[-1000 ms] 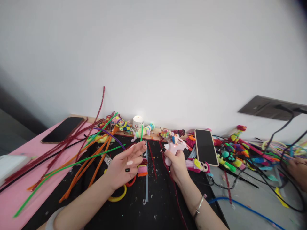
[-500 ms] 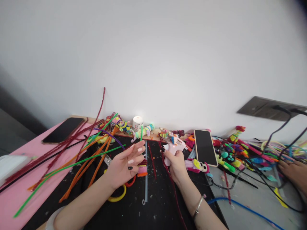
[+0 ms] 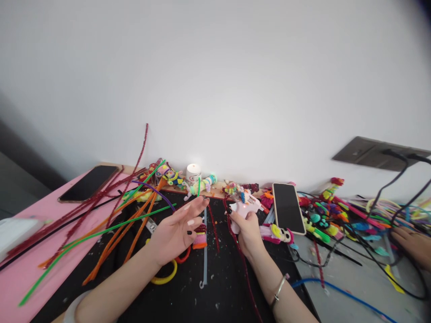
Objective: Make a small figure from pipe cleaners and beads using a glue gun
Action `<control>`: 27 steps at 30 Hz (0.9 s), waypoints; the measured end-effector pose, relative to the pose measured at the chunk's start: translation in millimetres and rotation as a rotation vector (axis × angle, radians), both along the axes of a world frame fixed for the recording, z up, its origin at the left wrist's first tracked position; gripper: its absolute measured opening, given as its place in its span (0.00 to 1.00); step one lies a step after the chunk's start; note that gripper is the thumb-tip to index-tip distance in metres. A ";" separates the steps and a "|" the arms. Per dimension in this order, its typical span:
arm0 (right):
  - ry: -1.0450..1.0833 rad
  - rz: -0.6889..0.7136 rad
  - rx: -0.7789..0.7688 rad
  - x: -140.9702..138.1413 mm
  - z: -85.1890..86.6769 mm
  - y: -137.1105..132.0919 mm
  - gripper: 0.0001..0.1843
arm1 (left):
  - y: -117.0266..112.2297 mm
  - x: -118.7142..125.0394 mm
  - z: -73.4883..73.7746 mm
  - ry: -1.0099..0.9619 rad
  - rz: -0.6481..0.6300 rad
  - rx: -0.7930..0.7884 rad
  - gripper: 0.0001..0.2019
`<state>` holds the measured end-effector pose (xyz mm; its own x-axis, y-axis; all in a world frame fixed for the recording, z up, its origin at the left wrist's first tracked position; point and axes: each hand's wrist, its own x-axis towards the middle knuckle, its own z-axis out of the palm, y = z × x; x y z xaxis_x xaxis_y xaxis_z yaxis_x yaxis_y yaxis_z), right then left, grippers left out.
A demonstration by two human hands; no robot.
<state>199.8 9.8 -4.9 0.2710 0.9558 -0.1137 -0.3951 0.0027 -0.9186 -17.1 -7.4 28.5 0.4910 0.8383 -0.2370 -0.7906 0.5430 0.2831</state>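
My left hand [image 3: 178,229] is held palm up over the black mat [image 3: 188,296], fingers stretched out and apart, with nothing in it. Just past its fingertips stands a short green pipe cleaner [image 3: 198,187], and a small red, pink and orange fuzzy piece [image 3: 200,236] lies beside the palm. My right hand [image 3: 247,229] is closed round a small pink-white glue gun [image 3: 245,207], whose nozzle points left toward the left fingertips. A dark red pipe cleaner [image 3: 239,251] runs along the mat beside my right wrist.
Long orange, green and red pipe cleaners [image 3: 114,224] fan across the left. Phones lie on the pink board [image 3: 89,181] and right of the glue gun [image 3: 287,207]. Colourful craft figures [image 3: 323,215] and black cables [image 3: 380,251] crowd the right, where another person's hand [image 3: 412,244] rests.
My left hand's fingers have stretched a little farther toward the glue gun's nozzle. The other person's hand at the right edge has shifted slightly left.
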 end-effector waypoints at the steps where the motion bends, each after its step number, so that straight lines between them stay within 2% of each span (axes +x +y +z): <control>1: 0.001 0.001 0.004 -0.3 0.8 -0.2 0.22 | -0.3 0.5 -0.3 0.016 0.005 0.024 0.13; 6: 0.012 -0.030 -0.027 -0.8 1.7 -0.7 0.22 | 0.3 4.9 -3.8 0.091 0.038 0.079 0.13; 23: 0.002 -0.041 -0.022 -0.9 1.0 0.0 0.23 | 3.7 10.9 0.0 0.203 0.170 -0.062 0.14; 27: 0.012 -0.033 -0.016 0.1 1.0 0.0 0.24 | 5.3 5.7 -2.3 0.193 0.135 -0.054 0.13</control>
<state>199.9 9.8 -3.9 0.3005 0.9445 -0.1325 -0.4059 0.0010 -0.9139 -11.4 -2.1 26.2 0.3166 0.8769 -0.3617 -0.7909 0.4546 0.4097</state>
